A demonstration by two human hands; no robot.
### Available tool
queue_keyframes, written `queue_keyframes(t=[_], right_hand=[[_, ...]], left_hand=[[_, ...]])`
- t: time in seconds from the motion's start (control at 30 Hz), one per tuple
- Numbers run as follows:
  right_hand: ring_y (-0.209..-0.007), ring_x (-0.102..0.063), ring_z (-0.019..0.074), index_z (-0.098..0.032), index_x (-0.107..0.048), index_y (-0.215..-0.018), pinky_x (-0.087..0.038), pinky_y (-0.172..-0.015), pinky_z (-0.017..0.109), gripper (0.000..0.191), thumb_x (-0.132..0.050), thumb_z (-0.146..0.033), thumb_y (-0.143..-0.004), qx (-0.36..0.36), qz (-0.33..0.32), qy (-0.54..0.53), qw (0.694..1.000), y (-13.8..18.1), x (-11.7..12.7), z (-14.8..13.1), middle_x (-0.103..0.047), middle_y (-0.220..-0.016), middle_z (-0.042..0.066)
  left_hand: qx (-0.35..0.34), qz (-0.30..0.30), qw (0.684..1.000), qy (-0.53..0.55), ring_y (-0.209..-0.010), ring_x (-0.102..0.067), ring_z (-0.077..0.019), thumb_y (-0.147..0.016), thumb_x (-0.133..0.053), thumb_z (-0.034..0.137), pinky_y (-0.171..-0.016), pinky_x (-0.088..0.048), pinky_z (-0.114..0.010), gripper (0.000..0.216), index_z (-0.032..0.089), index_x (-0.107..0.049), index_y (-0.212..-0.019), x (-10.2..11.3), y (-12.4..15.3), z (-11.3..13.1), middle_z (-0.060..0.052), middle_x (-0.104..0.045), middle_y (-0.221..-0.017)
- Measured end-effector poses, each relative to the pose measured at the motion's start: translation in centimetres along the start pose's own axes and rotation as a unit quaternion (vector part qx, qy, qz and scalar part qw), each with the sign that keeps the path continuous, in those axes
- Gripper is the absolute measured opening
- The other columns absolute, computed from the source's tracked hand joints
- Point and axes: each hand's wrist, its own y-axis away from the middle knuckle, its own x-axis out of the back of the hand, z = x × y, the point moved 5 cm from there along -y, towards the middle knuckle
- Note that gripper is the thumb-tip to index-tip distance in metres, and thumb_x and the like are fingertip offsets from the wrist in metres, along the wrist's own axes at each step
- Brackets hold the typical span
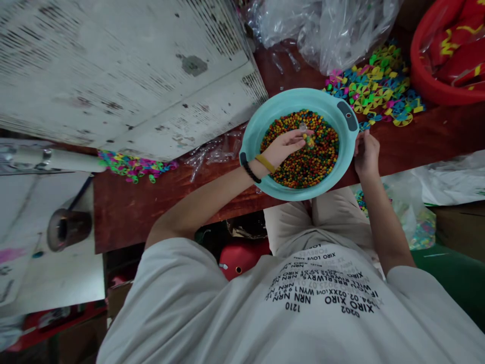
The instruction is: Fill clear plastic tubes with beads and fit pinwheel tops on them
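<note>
A light blue basin (253, 131) holds a mass of small round multicoloured balls (299, 169), like candies or beads. My left hand (286, 146) reaches over the balls with its fingers closed round a small clear plastic container (303, 127); some balls show at it, and the container's full shape is partly hidden. At the basin's right side is my right hand (367, 151), fingers curled together close to the rim. Whatever it pinches is too small and dark to make out. Beyond it lies a pile of colourful plastic fan-like pieces (379, 93).
Clear plastic bags (333, 30) lie at the back. A red tub (419, 76) with red packets stands far right. Large white cartons (151, 86) rise at the left. More coloured pieces (132, 166) and clear plastic tubes (212, 154) lie on the red-brown table (125, 217).
</note>
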Motion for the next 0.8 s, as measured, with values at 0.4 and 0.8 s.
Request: queue_keyframes(t=[0.4, 0.8], right_hand=[[-0.041, -0.033, 0.0123, -0.026, -0.054, -0.067, -0.028, -0.042, 0.03, 0.072, -0.059, -0.096, -0.082, 0.018, -0.003, 0.016, 1.0, 0.2, -0.1, -0.4, -0.032, -0.048, -0.006], [-0.04, -0.031, 0.0124, -0.026, -0.055, -0.069, -0.027, -0.04, 0.031, 0.07, -0.061, -0.094, -0.083, 0.017, 0.0, 0.013, 1.0, -0.1, 0.4, 0.5, -0.033, -0.048, -0.006]], left_hand=[[0.03, -0.114, 0.782, -0.612, -0.113, -0.072, -0.0301, -0.099, -0.055, 0.014, -0.096, -0.054, -0.038, 0.025, 0.012, -0.079, -0.108, 3.8, 2.5, 1.9, -0.017, -0.077, -0.117], [0.03, -0.153, 0.84, -0.519, -0.099, -0.075, -0.0349, -0.088, -0.067, 0.024, -0.092, -0.057, -0.04, 0.026, 0.009, -0.082, -0.103, -6.5, -1.8, -0.1, -0.019, -0.079, -0.098]])
